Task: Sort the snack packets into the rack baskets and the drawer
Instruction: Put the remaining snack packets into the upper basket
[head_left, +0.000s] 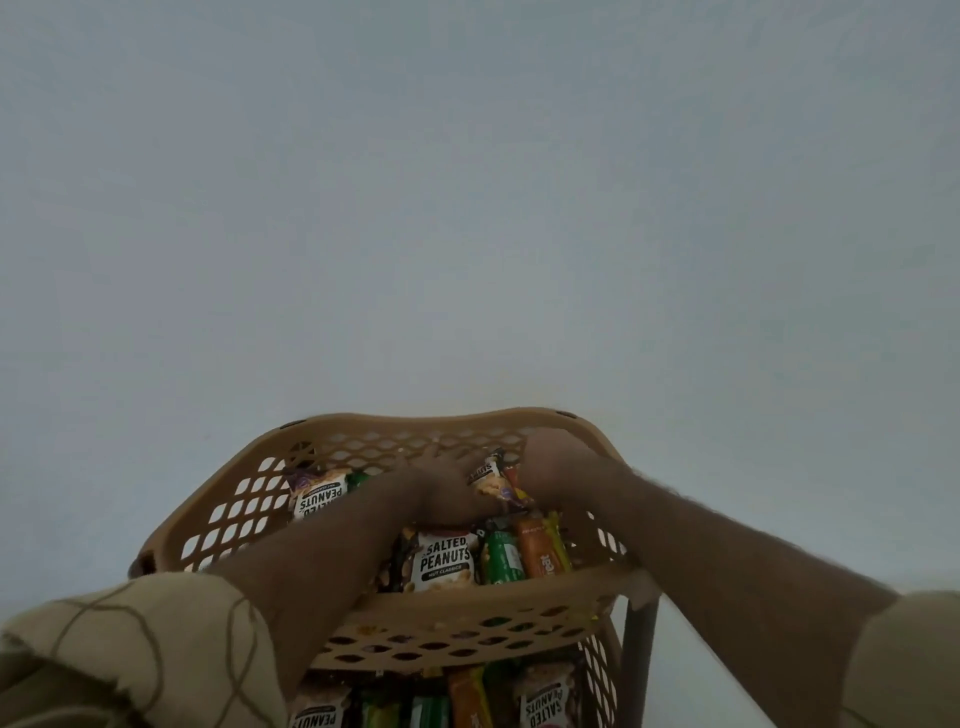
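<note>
Both my hands reach into the top brown lattice basket (363, 431) of the rack. My left hand (441, 483) lies spread over packets at the back of the basket. My right hand (550, 467) is beside it, and a small packet (491, 480) stands pinched between the two hands; which hand grips it is unclear. Salted peanuts packets (444, 561) lie in the basket, one more at the back left (319, 496), with a green packet (501, 556) and an orange packet (540, 551) to the right.
A lower basket (597, 686) under the top one holds more peanuts, green and orange packets. A dark rack post (639, 665) runs down the right side. A plain pale wall (467, 208) stands right behind the rack.
</note>
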